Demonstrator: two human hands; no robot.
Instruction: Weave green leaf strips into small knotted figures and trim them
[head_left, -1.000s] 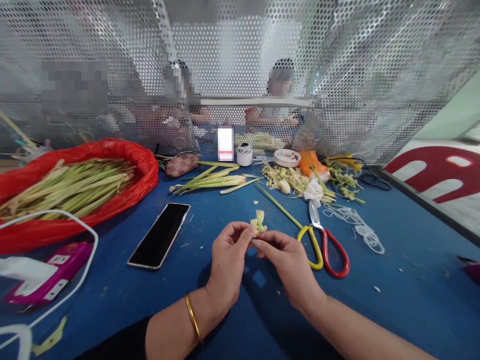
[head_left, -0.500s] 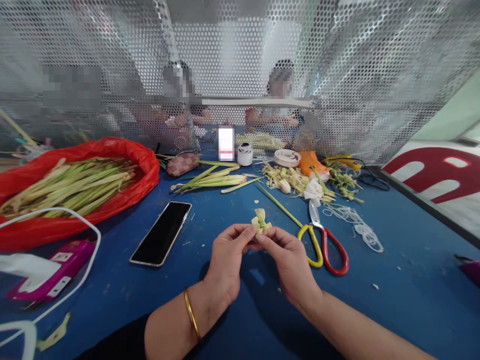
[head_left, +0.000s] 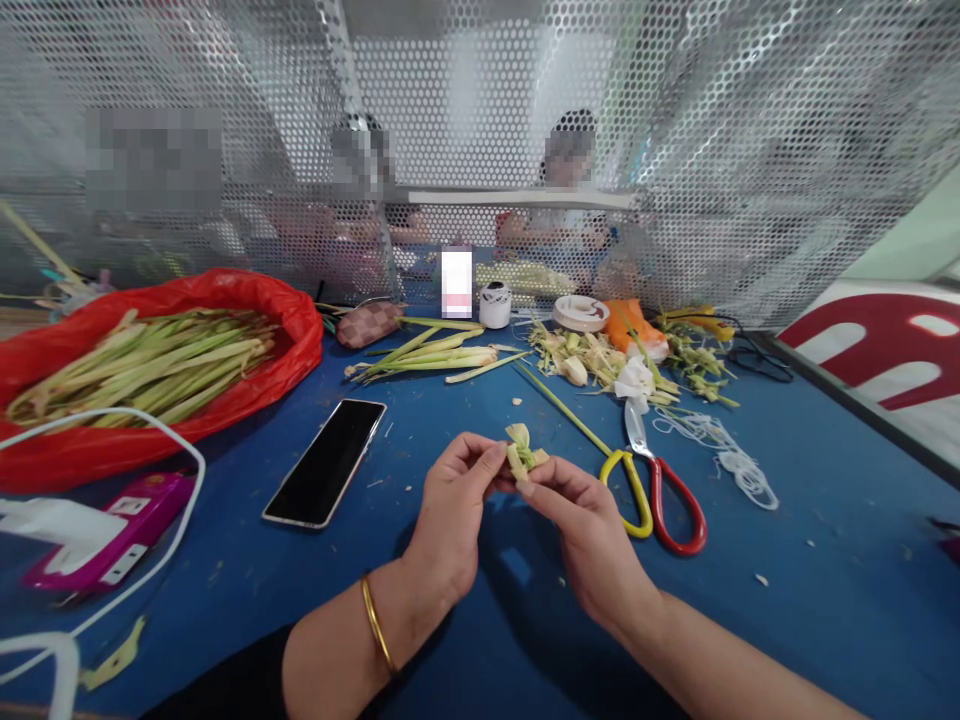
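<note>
Between my two hands is a small pale-green woven piece of leaf strips (head_left: pixel 520 455), with short folded ends sticking up. My left hand (head_left: pixel 456 510) is closed in a pinch on its left side. Thumb and fingers of my right hand (head_left: pixel 589 525) grip it from the right. Both hands hover above the blue table, and the underside of the piece is hidden by fingers. Just right of my right hand lie scissors (head_left: pixel 657 490) with one yellow and one red handle. A long green stalk (head_left: pixel 564 408) runs toward them.
A red plastic bag (head_left: pixel 300 330) of long leaves stands left, near a phone (head_left: pixel 326 465) and a purple power strip (head_left: pixel 120 535) with white cable. Leaf strips (head_left: pixel 427 358), scraps (head_left: pixel 577 355) and white string (head_left: pixel 739 470) lie farther back. People sit behind a perforated metal screen (head_left: pixel 480 90).
The woven piece has turned slightly between my fingers, and my right thumb sits a little lower on it. The whole view has shifted slightly.
</note>
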